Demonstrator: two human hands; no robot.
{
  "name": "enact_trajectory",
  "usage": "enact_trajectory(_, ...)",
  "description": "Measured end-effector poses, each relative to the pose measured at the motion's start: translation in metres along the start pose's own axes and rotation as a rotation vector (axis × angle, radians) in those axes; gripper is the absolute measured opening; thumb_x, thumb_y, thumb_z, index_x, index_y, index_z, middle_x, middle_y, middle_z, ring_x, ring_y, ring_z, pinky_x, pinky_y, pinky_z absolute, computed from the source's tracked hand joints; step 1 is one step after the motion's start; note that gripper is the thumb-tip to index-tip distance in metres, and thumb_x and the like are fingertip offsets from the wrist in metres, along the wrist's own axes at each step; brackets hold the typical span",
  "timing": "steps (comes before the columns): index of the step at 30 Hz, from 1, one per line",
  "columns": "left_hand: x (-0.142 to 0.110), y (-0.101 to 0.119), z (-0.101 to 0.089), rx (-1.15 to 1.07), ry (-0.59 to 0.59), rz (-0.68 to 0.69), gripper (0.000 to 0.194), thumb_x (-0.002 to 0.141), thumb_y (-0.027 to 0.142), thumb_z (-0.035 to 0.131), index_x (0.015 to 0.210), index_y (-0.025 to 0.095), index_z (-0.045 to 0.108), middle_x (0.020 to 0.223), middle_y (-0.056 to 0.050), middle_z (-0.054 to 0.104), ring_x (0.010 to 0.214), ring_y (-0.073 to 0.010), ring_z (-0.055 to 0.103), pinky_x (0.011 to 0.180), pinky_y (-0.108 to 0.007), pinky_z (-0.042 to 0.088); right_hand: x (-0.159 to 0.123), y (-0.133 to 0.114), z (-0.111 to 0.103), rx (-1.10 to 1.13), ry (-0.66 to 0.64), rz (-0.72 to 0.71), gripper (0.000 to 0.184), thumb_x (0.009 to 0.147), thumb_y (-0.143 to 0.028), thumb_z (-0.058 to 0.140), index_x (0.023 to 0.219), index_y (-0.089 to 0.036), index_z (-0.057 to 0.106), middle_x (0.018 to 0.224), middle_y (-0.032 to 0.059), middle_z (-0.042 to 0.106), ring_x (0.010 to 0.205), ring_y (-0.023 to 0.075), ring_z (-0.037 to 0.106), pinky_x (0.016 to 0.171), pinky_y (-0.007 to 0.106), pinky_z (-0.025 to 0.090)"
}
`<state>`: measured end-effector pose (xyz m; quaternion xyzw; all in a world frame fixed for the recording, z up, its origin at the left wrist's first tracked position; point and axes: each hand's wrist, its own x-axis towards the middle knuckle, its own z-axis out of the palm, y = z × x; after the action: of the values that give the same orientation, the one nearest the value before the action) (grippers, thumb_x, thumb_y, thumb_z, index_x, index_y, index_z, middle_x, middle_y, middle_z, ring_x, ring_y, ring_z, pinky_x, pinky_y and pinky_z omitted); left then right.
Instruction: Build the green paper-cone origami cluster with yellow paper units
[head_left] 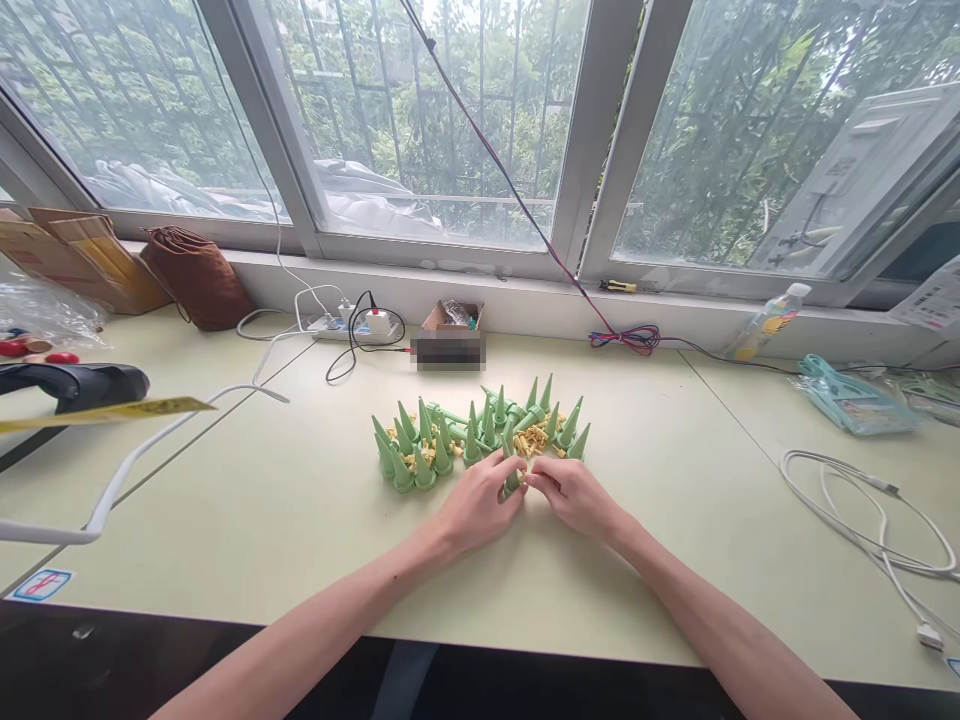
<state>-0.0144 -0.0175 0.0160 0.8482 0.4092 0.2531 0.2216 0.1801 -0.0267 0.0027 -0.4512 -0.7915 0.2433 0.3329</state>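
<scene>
My left hand (477, 506) is closed around a green pointed cone (511, 486), whose tip rises above the fingers. Close against it, my right hand (576, 494) pinches what looks like a small yellow piece (523, 479) at the cone's side; the fingers hide most of it. Just beyond both hands, several green cones (403, 472) stand upright on the table. Small yellow pieces (531, 440) lie heaped among them at the right, with more between the cones at the left. Some green cones (450, 415) at the back lie on their sides.
Behind the cones is a small open cardboard box (470, 318). A power strip (352, 326) with cables stands left of it. White cables (862, 500) coil at the right, near a plastic bottle (772, 320) and a teal packet (851, 395). A brown pouch (196, 278) sits at far left.
</scene>
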Motion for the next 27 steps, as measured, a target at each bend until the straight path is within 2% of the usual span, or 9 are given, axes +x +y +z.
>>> enact_trajectory(3, 0.0001, 0.0001, -0.0002, -0.005, -0.002, -0.004, 0.017, 0.093, 0.024, 0.051, 0.103, 0.020, 0.064, 0.087, -0.002, 0.056, 0.061, -0.0123, 0.054, 0.062, -0.028, 0.044, -0.0004, -0.0002, 0.0002, 0.008, 0.013, 0.008, 0.027, 0.099, -0.028, 0.047, 0.072, -0.020, 0.050, 0.060, -0.0036, 0.047, 0.054, 0.0122, 0.041, 0.055, 0.025, 0.032)
enact_trajectory(7, -0.0003, -0.0003, -0.0001, -0.006, 0.001, -0.007, 0.020, 0.093, 0.025, 0.051, 0.108, 0.020, 0.064, 0.089, -0.002, 0.057, 0.060, -0.0120, 0.055, 0.062, -0.028, 0.044, -0.0009, -0.0005, 0.0006, 0.026, 0.016, 0.006, 0.015, 0.098, -0.027, 0.050, 0.090, -0.020, 0.061, 0.060, -0.0038, 0.049, 0.053, 0.0127, 0.043, 0.055, 0.025, 0.034)
enact_trajectory(9, -0.0004, -0.0001, -0.0001, -0.002, 0.000, -0.010, 0.021, 0.093, 0.024, 0.051, 0.108, 0.020, 0.064, 0.088, -0.002, 0.057, 0.060, -0.0123, 0.055, 0.062, -0.028, 0.044, -0.0011, -0.0006, 0.0007, 0.025, 0.012, -0.005, 0.013, 0.097, -0.027, 0.051, 0.092, -0.020, 0.062, 0.060, -0.0036, 0.050, 0.053, 0.0129, 0.043, 0.055, 0.025, 0.035)
enact_trajectory(16, 0.0001, 0.0017, -0.0007, 0.006, -0.003, -0.010, 0.019, 0.093, 0.024, 0.051, 0.105, 0.021, 0.065, 0.087, -0.002, 0.057, 0.061, -0.0127, 0.054, 0.060, -0.027, 0.043, -0.0004, 0.0022, 0.0017, 0.027, 0.020, -0.021, 0.027, 0.098, -0.025, 0.048, 0.071, -0.020, 0.050, 0.060, -0.0031, 0.047, 0.055, 0.0125, 0.043, 0.055, 0.025, 0.031)
enact_trajectory(27, -0.0008, 0.0012, 0.0004, -0.008, 0.001, -0.008, 0.017, 0.091, 0.024, 0.053, 0.103, 0.021, 0.065, 0.087, -0.001, 0.056, 0.061, -0.0123, 0.055, 0.061, -0.027, 0.044, -0.0003, 0.0049, 0.0029, -0.039, -0.007, -0.009, 0.036, 0.100, -0.031, 0.044, 0.065, -0.020, 0.039, 0.059, -0.0043, 0.037, 0.053, 0.0116, 0.033, 0.054, 0.025, 0.026)
